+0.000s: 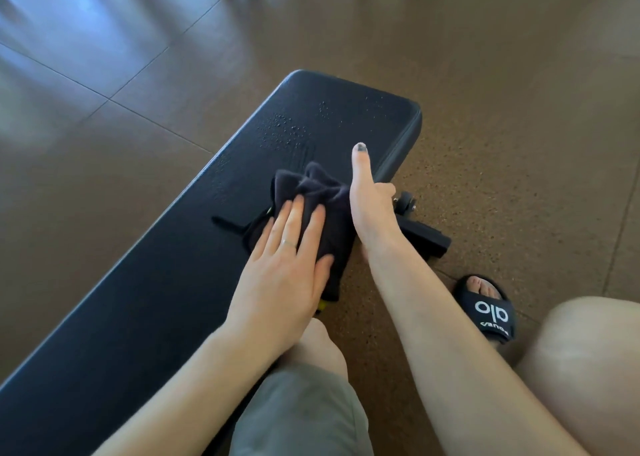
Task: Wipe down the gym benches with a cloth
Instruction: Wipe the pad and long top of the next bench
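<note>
A long black padded gym bench [145, 282] runs from the lower left to the upper middle of the head view. Water droplets [284, 130] bead on its far end. A dark crumpled cloth [318, 192] lies on the pad near its right edge. My left hand [287, 265] presses flat on the cloth with straight fingers. My right hand [370, 199] grips the bench's right edge beside the cloth, thumb stretched along the top and fingers curled under the side.
Brown speckled floor [519, 144] surrounds the bench, with tiled floor to the left. The bench's black foot with a small wheel [405, 201] sticks out at the right. My foot in a black slide sandal [488, 310] and my knees are at the lower right.
</note>
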`<move>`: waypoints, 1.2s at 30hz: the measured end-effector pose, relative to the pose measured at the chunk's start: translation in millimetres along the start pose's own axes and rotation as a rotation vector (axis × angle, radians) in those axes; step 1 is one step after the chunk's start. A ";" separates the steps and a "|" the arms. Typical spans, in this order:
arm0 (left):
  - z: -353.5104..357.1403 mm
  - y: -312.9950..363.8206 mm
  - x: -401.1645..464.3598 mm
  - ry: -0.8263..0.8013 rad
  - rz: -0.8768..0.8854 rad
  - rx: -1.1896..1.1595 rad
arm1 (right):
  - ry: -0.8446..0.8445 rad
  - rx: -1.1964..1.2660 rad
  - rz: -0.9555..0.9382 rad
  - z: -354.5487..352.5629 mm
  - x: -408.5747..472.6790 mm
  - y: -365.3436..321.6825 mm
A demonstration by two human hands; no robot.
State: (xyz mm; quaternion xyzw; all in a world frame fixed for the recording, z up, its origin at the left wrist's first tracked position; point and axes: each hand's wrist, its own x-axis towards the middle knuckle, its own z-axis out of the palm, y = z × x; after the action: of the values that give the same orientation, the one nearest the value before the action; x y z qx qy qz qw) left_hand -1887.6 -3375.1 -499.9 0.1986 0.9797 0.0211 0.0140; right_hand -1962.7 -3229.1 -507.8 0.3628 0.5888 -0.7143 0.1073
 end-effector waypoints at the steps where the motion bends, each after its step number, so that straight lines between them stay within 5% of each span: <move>1: 3.4 -1.7 -7.5 0.017 0.002 0.014 | 0.008 -0.001 0.002 1.8 1.6 0.6; 10: 10.0 18.6 61.2 0.032 -0.073 -0.030 | -0.036 0.113 0.036 -1.8 -8.2 0.0; 17: 0.0 -4.0 5.1 -0.029 -0.019 -0.042 | 0.058 -0.057 -0.354 10.4 -18.3 31.2; 24: 0.0 -6.9 97.4 -0.032 -0.096 -0.089 | 0.072 -0.093 -0.389 -10.3 -15.2 24.7; 31: -5.8 1.5 -3.1 -0.039 -0.040 -0.030 | 0.104 -0.275 -0.607 -1.6 14.9 8.4; 36: 1.4 -16.4 51.2 -0.014 0.012 -0.066 | 0.127 -0.119 -0.647 3.7 22.2 25.4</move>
State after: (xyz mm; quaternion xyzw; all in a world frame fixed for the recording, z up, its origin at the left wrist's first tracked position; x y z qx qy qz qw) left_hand -1941.1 -3370.2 -503.0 0.2041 0.9772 0.0522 0.0271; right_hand -1965.3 -3233.6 -541.4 0.1941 0.7197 -0.6515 -0.1409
